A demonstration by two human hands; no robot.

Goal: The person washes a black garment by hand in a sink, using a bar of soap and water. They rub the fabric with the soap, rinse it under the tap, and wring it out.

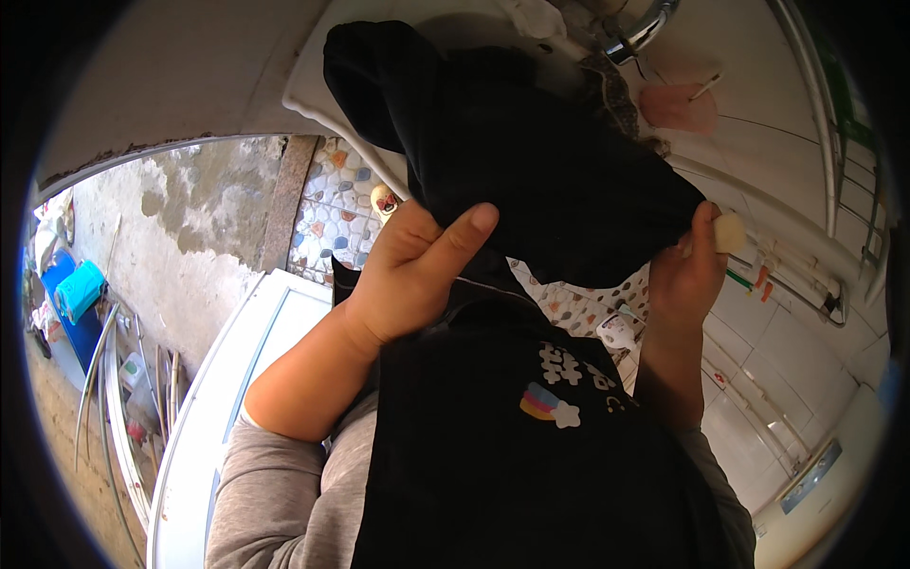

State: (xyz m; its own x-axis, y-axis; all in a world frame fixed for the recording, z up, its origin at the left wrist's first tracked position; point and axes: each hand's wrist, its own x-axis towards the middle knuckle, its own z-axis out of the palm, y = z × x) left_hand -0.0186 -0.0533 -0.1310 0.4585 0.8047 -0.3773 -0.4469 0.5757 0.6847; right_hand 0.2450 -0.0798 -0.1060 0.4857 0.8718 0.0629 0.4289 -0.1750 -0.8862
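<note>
A black cloth garment (526, 163) is stretched between my two hands, and part of it lies in the white sink (306, 78). My left hand (419, 277) grips the garment's near left side, thumb on top. The garment's right edge is pinched by my right hand (682, 277), which also has a pale yellow bar, apparently soap (729, 233), by its fingers. Folds hide most of the basin. More cloth (613, 92), dark and patterned, shows at the sink's right side.
A chrome faucet (633, 43) rises over the sink, with a pink dish (675, 108) to its right. Pipes (796, 267) run along the tiled wall. A white bottle (617, 332) is on the pebble-patterned floor (334, 192). At left is a white door (234, 398).
</note>
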